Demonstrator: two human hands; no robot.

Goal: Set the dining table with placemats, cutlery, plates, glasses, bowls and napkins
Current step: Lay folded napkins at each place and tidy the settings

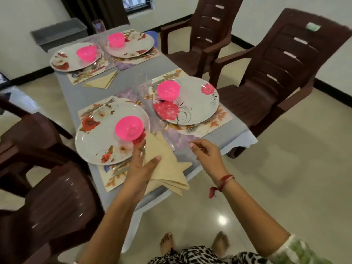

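Note:
My left hand (pixel 142 165) grips a stack of folded beige napkins (pixel 167 168) over the near edge of the grey table (pixel 82 94), beside the near-left plate (pixel 99 141). My right hand (pixel 206 152) hovers to the right of the napkins with loosely curled fingers, holding nothing. Four floral plates each carry a pink bowl (pixel 129 128), on floral placemats (pixel 112 180) with cutlery tucked under their rims. One folded napkin (pixel 102 81) lies by the far-left plate (pixel 73 58). A clear glass (pixel 142 82) stands near the middle of the table.
Brown plastic chairs stand on the right (pixel 282 73), at the far right (pixel 207 33) and close on the left (pixel 47 202). A grey bin (pixel 59 33) sits beyond the table's far end. Tiled floor lies to the right, and my bare feet (pixel 194 242) are below.

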